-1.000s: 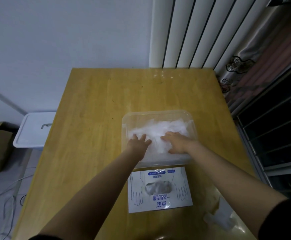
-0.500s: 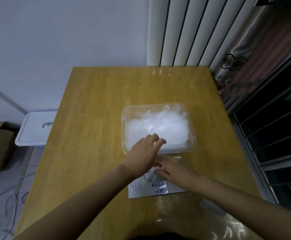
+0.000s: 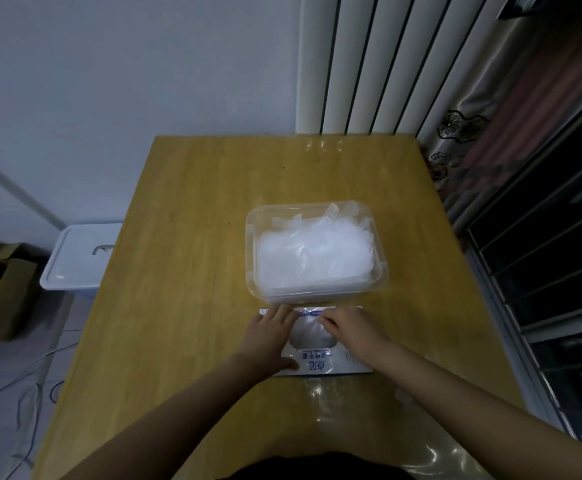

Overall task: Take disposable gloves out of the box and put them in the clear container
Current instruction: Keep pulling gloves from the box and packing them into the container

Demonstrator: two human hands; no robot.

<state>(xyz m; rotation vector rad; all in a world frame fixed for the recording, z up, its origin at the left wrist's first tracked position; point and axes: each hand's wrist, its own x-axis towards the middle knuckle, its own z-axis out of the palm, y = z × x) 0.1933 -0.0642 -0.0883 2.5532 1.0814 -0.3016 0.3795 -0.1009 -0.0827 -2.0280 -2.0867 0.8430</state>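
Glove box [image 3: 317,367] flat on table [image 3: 196,237], just beside near wall of clear container [image 3: 382,271]; cannot tell if touching. Box's left part hidden under left hand [image 3: 269,337], fingers straight, pressed flat. Right hand [image 3: 355,329] at right edge of box's oval opening, fingers curled; cannot tell if they pinch a glove. Inside opening, only dim crumpled film visible. Glove pile [image 3: 314,258] fills container, hazy white. Left of table: white bin [image 3: 81,254] partly behind table edge; cardboard box [image 3: 2,296] cut off by frame.
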